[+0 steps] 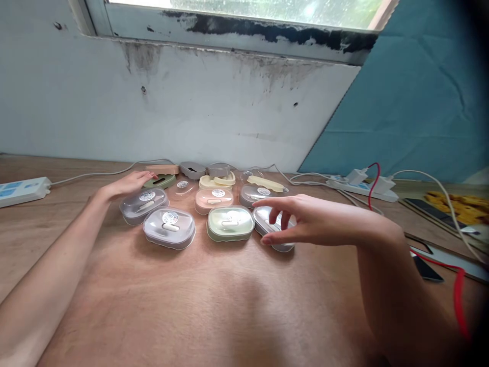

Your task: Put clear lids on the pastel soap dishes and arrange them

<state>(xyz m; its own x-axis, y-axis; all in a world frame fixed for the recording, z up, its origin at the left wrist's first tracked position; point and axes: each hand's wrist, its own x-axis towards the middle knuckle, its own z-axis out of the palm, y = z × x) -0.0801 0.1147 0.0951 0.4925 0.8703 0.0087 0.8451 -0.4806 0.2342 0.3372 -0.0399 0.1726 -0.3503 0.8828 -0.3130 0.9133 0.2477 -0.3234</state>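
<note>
My left hand (130,184) reaches to the back left, its fingers stretched out at the edge of a green oval piece with a dark slot (162,181). Whether the fingertips touch it I cannot tell. My right hand (296,216) hovers over a grey oval box with a clear lid (284,247), thumb and fingers apart, partly hiding it. Left of that box stands a pale green box with a clear lid (230,224). Farther left are two grey lidded boxes, one nearer (170,229) and one behind (141,204). A pink lidded box (214,200) sits behind the green one.
Along the wall lie a grey slotted piece (192,169), a pink piece (162,169), cream pieces (217,181) and a cream strip (266,183). Power strips (25,191) with cables flank both sides. A red cable (460,300) and a dark phone-like slab (428,268) lie right.
</note>
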